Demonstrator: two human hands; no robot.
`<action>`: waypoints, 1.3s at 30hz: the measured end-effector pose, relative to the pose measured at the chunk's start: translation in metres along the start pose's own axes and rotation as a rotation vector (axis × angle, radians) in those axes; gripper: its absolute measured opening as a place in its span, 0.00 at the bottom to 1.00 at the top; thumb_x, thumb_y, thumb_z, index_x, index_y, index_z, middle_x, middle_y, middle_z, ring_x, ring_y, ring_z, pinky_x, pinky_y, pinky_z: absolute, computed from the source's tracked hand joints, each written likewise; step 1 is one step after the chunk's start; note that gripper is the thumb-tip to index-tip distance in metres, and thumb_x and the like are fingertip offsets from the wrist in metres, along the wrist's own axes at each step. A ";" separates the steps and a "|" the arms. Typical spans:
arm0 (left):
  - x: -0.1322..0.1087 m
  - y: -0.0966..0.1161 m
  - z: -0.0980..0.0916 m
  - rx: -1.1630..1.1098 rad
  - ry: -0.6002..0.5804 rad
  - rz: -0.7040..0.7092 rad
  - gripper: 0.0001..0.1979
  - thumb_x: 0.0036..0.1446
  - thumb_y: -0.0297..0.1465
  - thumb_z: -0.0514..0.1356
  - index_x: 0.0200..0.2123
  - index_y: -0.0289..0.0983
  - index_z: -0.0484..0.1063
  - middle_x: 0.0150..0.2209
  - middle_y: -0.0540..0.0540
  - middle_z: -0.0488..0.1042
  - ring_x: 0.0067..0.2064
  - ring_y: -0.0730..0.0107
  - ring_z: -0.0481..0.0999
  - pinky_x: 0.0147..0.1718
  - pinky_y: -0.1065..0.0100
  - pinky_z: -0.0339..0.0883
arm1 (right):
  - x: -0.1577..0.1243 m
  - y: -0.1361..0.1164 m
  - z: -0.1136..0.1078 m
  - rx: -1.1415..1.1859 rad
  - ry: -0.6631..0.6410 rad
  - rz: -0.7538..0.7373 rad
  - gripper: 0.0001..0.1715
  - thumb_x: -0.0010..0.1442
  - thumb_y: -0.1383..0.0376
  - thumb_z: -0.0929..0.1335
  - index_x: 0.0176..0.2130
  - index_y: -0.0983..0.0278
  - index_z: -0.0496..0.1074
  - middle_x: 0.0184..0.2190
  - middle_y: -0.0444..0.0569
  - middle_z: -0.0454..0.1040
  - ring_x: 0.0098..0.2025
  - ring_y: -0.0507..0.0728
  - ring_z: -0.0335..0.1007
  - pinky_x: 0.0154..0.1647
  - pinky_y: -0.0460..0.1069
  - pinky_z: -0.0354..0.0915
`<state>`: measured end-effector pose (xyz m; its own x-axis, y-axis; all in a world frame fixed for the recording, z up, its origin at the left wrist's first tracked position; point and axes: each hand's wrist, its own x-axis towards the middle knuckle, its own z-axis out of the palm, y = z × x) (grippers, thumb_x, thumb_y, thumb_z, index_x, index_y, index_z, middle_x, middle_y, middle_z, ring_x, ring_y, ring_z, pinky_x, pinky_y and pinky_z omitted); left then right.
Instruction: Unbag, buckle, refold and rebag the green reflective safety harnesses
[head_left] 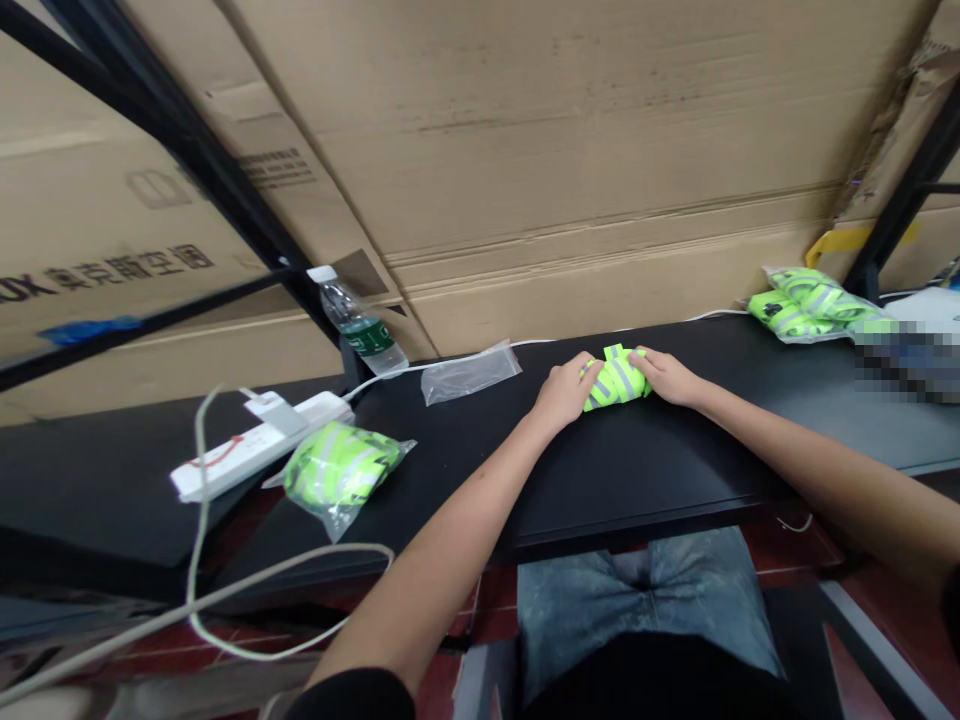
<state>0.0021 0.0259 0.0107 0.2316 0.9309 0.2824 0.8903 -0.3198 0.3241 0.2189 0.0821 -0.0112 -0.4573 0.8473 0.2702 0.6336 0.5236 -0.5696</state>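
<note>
A folded bundle of neon-yellow reflective strap (619, 382), crossed by silver-grey bands, rests on the black table in front of me. My left hand (568, 388) grips its left end, fingers curled over the top. On the opposite end, my right hand (666, 375) is closed, its thumb and fingers pressing the strap. Left of my hands lies a flat clear plastic bag (471, 374). Another neon-yellow strap bundle, inside a clear bag (341, 465), sits farther left. More bagged yellow bundles (814, 303) lie at the back right.
A white power strip (259, 445) with a plug and looping white cable (201, 540) occupies the left side. A water bottle (364, 325) leans by the black rack post. Large cardboard boxes (585, 150) stand behind the table (637, 470). A blurred-out object (911, 360) is at far right.
</note>
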 end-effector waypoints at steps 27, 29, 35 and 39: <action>-0.009 0.052 0.018 0.418 -0.068 0.029 0.31 0.64 0.43 0.56 0.64 0.31 0.59 0.47 0.27 0.75 0.47 0.39 0.76 0.42 0.49 0.68 | 0.016 0.005 0.012 -0.044 0.041 -0.180 0.17 0.66 0.58 0.57 0.32 0.59 0.69 0.36 0.51 0.76 0.47 0.61 0.70 0.52 0.57 0.65; -0.007 0.051 0.018 0.402 -0.077 0.023 0.34 0.64 0.49 0.55 0.62 0.29 0.62 0.47 0.26 0.74 0.47 0.37 0.75 0.42 0.48 0.69 | 0.022 0.008 0.015 -0.022 0.043 -0.128 0.16 0.64 0.59 0.58 0.28 0.59 0.66 0.30 0.48 0.73 0.39 0.59 0.69 0.45 0.55 0.66; 0.000 0.043 0.019 0.348 -0.079 0.010 0.39 0.62 0.59 0.51 0.61 0.33 0.64 0.48 0.28 0.73 0.50 0.39 0.73 0.44 0.48 0.68 | 0.027 0.009 0.018 0.058 0.102 -0.020 0.16 0.62 0.57 0.60 0.28 0.61 0.68 0.28 0.48 0.74 0.33 0.57 0.68 0.37 0.51 0.63; 0.003 0.041 0.018 0.317 -0.081 0.010 0.37 0.63 0.59 0.49 0.60 0.35 0.66 0.55 0.29 0.69 0.52 0.37 0.72 0.45 0.45 0.68 | 0.023 0.005 0.018 0.098 0.161 -0.004 0.14 0.62 0.57 0.63 0.39 0.62 0.71 0.36 0.51 0.78 0.35 0.57 0.71 0.39 0.52 0.64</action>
<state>0.0459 0.0189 0.0088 0.2605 0.9430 0.2072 0.9625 -0.2704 0.0206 0.2005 0.1026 -0.0220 -0.3485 0.8527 0.3891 0.5648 0.5223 -0.6389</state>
